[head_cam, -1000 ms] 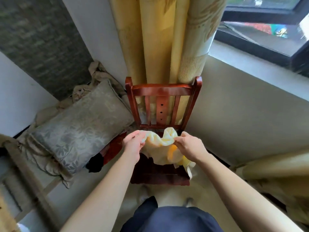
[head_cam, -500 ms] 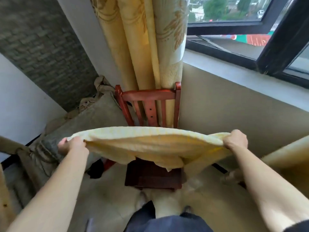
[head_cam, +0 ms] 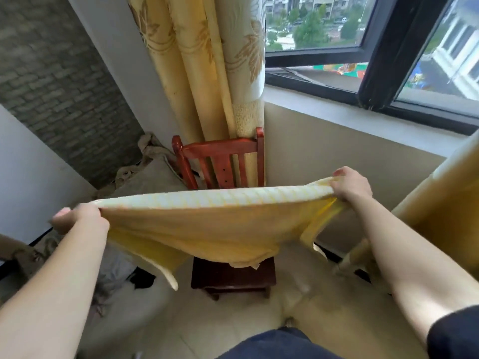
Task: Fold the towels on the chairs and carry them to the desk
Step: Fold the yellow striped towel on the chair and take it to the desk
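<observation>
A pale yellow towel point(head_cam: 207, 226) is stretched wide in the air above the seat of a small red wooden chair point(head_cam: 223, 161). My left hand point(head_cam: 77, 220) grips the towel's left top corner. My right hand point(head_cam: 351, 186) grips the right top corner, a little higher. The top edge is pulled taut between the hands and the rest hangs down, hiding most of the chair seat point(head_cam: 233, 277). No desk is in view.
Yellow curtains point(head_cam: 204, 73) hang behind the chair. A grey cushion point(head_cam: 153, 177) and crumpled cloth lie to the chair's left by a brick wall. A window sill point(head_cam: 363, 112) runs on the right, with another curtain point(head_cam: 440, 203) at the right edge. The floor is tiled.
A second ago both hands held the bunched towel together over the seat. They have since moved apart and up, spreading the towel flat; my view has tilted upward.
</observation>
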Tool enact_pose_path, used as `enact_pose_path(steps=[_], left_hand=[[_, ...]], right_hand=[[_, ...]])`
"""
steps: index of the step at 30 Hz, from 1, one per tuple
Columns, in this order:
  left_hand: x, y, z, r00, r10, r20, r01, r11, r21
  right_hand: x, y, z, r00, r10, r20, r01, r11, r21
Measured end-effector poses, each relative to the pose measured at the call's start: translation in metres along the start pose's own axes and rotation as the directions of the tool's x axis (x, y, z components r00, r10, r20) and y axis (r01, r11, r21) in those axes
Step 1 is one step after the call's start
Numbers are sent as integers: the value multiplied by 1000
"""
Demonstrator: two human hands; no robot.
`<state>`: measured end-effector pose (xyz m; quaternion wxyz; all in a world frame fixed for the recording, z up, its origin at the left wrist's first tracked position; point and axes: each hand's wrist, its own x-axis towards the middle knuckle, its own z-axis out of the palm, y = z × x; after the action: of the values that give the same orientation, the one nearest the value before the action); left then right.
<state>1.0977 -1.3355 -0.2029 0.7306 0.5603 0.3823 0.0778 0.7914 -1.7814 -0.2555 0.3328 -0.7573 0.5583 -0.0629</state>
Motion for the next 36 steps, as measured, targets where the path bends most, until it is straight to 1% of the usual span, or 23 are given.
enact_pose_path(steps=[2, 4, 5, 7, 9, 10, 11, 12, 13, 14, 15, 16, 18, 19, 20, 23, 26, 28, 29, 31, 33, 34, 36], left_hand=[[4, 14, -10, 993, 120, 14, -120, 992, 31], [1, 28, -22, 968, 251, 1, -248, 959, 138], [-2, 33, -27, 953, 299, 46, -302, 928, 217], [-1, 38, -33, 923, 350, 163, -383, 879, 284], [-2, 33, -37, 870, 369, 328, -474, 809, 346], [-7, 26, -38, 819, 345, 459, -531, 760, 375], [-13, 16, -39, 737, 297, 607, -592, 718, 366], [-24, 6, -42, 629, 221, 745, -629, 708, 322], [-38, -5, -47, 513, 145, 846, -677, 674, 295], [-50, -16, -50, 392, 83, 916, -758, 594, 270], [-64, -22, -60, 273, 1, 962, -845, 478, 239], [-76, -33, -65, 184, -85, 979, -926, 318, 202], [-103, -49, -80, 75, -231, 970, -997, -25, 71], [-115, -56, -89, 41, -276, 960, -990, -141, 2], [-122, -65, -93, 25, -291, 956, -979, -200, -35], [-132, -88, -94, 72, -277, 958, -968, -252, 0], [-130, -97, -91, 71, -133, 989, -968, -250, 36], [-119, -85, -81, 111, -6, 994, -970, -220, 107], [-116, -76, -73, 121, 71, 990, -971, -198, 133], [-112, -56, -55, 90, 217, 972, -973, -190, 132], [-116, -38, -41, 10, 312, 950, -974, -213, 80], [-119, -31, -35, -25, 342, 939, -975, -217, 53], [-123, -19, -26, -64, 380, 923, -972, -235, 29]], right_hand=[[-10, 7, -14, 996, 74, 46, -79, 989, 127], [-35, 1, -17, 986, 81, 145, -128, 925, 357], [-49, -6, -18, 972, 71, 223, -169, 872, 460], [-84, -32, -19, 933, 26, 360, -254, 755, 605], [-119, -57, -20, 906, -78, 415, -263, 664, 700], [-134, -66, -19, 894, -145, 423, -248, 627, 739], [-151, -74, -18, 885, -206, 418, -215, 615, 759], [-166, -82, -14, 868, -266, 419, -188, 606, 773], [-180, -87, -11, 856, -305, 418, -163, 609, 777], [-189, -93, -6, 834, -343, 432, -159, 601, 783], [-203, -99, -5, 834, -358, 420, -134, 607, 784], [-209, -102, -2, 828, -373, 419, -127, 603, 787], [-224, -110, 0, 818, -395, 418, -116, 599, 792], [-229, -113, 1, 813, -409, 415, -102, 600, 793], [-234, -116, 1, 807, -420, 415, -98, 599, 795], [-238, -116, 2, 792, -440, 424, -127, 560, 819], [-232, -110, -6, 792, -432, 432, -193, 493, 848], [-222, -102, -13, 826, -356, 438, -248, 467, 848], [-215, -97, -16, 840, -301, 451, -279, 475, 835], [-204, -89, -17, 849, -198, 490, -324, 538, 779], [-196, -86, -11, 857, -130, 498, -352, 558, 751], [-193, -87, -8, 862, -114, 493, -369, 525, 767], [-185, -91, -2, 865, -109, 489, -402, 432, 807]])
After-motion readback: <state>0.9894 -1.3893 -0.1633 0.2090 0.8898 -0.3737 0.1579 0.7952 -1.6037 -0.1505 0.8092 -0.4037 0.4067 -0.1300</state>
